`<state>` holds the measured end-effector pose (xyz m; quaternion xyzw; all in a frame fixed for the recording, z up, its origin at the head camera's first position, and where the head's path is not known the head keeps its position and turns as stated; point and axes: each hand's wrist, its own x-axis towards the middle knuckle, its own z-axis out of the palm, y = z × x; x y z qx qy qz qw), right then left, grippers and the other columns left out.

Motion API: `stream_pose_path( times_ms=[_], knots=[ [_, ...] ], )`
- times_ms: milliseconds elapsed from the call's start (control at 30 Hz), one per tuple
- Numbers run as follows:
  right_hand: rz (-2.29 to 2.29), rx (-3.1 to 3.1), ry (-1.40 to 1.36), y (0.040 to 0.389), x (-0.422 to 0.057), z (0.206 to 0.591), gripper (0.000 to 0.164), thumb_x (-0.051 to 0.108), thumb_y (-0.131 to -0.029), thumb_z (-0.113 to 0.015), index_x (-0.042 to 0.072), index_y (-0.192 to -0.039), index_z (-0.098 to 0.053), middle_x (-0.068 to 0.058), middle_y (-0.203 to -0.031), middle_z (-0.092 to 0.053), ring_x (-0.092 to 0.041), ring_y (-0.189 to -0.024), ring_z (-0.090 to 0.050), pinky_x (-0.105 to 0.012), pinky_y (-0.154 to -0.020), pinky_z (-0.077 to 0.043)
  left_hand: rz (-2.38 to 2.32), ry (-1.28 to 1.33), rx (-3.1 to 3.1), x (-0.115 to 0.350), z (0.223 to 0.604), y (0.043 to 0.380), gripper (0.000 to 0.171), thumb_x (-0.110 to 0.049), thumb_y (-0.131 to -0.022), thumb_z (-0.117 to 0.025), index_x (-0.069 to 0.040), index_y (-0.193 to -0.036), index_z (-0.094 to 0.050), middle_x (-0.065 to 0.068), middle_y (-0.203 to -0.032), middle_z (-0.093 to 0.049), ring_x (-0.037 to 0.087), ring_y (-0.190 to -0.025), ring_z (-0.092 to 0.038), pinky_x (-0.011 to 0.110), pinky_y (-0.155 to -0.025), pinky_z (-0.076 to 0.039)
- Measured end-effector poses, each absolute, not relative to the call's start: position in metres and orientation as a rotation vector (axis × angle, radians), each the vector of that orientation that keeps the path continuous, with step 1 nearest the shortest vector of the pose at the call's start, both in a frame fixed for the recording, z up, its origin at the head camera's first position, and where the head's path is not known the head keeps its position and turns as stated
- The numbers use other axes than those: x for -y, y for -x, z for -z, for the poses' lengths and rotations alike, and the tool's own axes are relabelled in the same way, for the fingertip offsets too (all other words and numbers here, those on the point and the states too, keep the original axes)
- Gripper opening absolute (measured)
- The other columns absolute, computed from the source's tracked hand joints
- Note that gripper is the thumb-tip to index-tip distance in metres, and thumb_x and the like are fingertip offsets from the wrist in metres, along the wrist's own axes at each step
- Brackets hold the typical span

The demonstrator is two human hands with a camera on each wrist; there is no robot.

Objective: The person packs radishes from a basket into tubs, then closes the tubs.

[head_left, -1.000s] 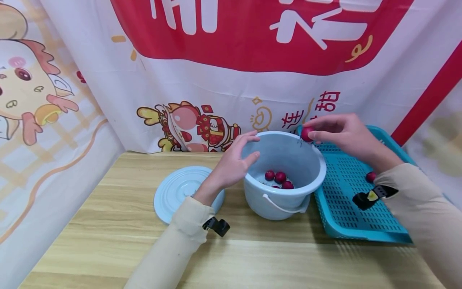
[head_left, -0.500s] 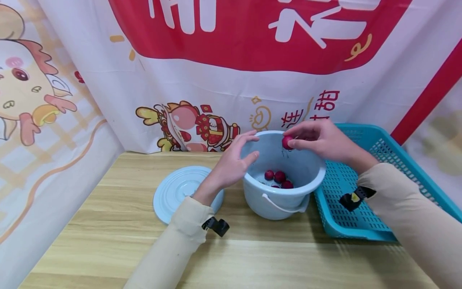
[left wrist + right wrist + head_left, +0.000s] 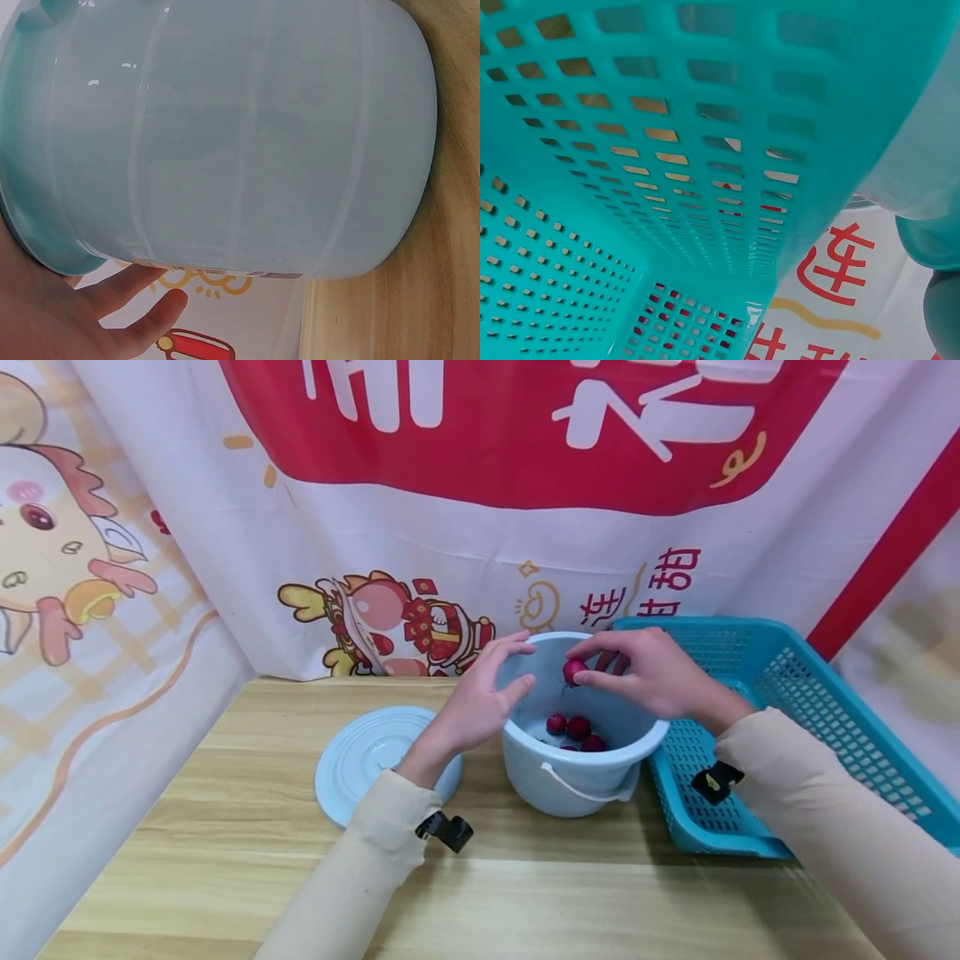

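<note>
In the head view my right hand (image 3: 652, 678) pinches a small round red radish (image 3: 574, 672) with thin roots between thumb and fingertips. It is held inside the mouth of the light blue bucket (image 3: 573, 785), above several radishes (image 3: 578, 727) on the bottom. My left hand (image 3: 474, 703) is at the bucket's left rim, fingers and thumb spread and loosely bent. In the left wrist view the fingers (image 3: 154, 326) show beside the bucket wall (image 3: 240, 150); firm contact cannot be told. The right wrist view does not show the right hand clearly.
A teal perforated basket (image 3: 697, 835) stands to the bucket's right, partly hidden by my right arm. The light blue lid (image 3: 352, 760) lies on the wooden table (image 3: 247, 827) at left, partly under my left forearm. A printed curtain (image 3: 420, 527) hangs close behind.
My right hand has carried the radish left and down, from beyond the bucket's right rim into its mouth. My left hand has stayed at the left rim.
</note>
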<state>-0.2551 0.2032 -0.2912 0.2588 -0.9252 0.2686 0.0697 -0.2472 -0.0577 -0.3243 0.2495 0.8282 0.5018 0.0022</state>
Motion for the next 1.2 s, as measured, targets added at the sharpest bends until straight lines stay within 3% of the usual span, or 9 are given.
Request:
stream_pose_path(
  times_ms=[1200],
  knots=[
    [-0.822,2.791,-0.815,0.2500,-0.2040,0.2903,0.034,0.032,-0.095,-0.080,0.018,-0.125,-0.078,-0.004,-0.118,-0.080,-0.020,-0.098,-0.069,-0.035,-0.081,-0.058,-1.572,-0.774,-2.598,0.0585,0.3240,0.2474,0.045,-0.023,-0.109,-0.054,-0.014,-0.153,-0.051,-0.005,-0.172,-0.034,0.022,-0.163,-0.028,0.057,-0.129,-0.033]
  ],
)
